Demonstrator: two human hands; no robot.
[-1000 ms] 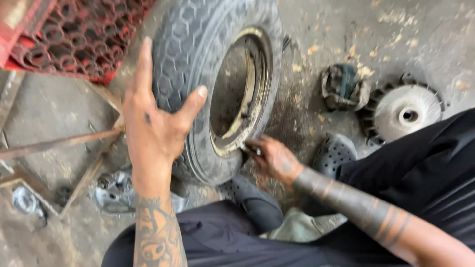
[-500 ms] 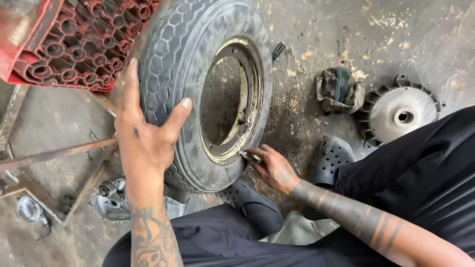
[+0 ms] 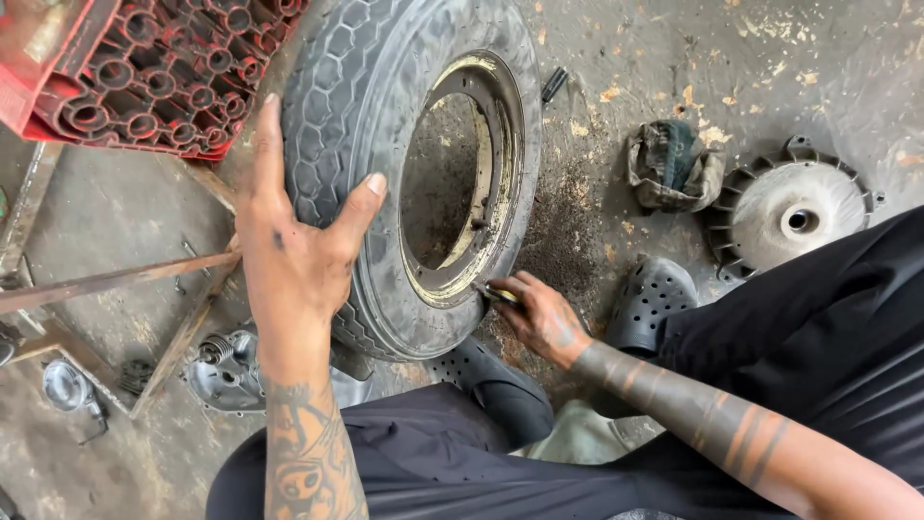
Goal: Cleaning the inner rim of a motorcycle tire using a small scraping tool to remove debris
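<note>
We saw our left hand (image 3: pixel 294 246) reaching away from us, palm down, fingers spread straight and thumb splayed out to the right. Its tattooed forearm rose from the near edge. Our right hand (image 3: pixel 541 318) sat lower and to the right, fingers curled tight in a pinching grip. Its banded, tattooed forearm stretched back toward the near right corner.

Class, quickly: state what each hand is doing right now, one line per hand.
Left hand: open, spread flat on the tyre tread.
Right hand: closed on a small tool at the wheel rim.
</note>
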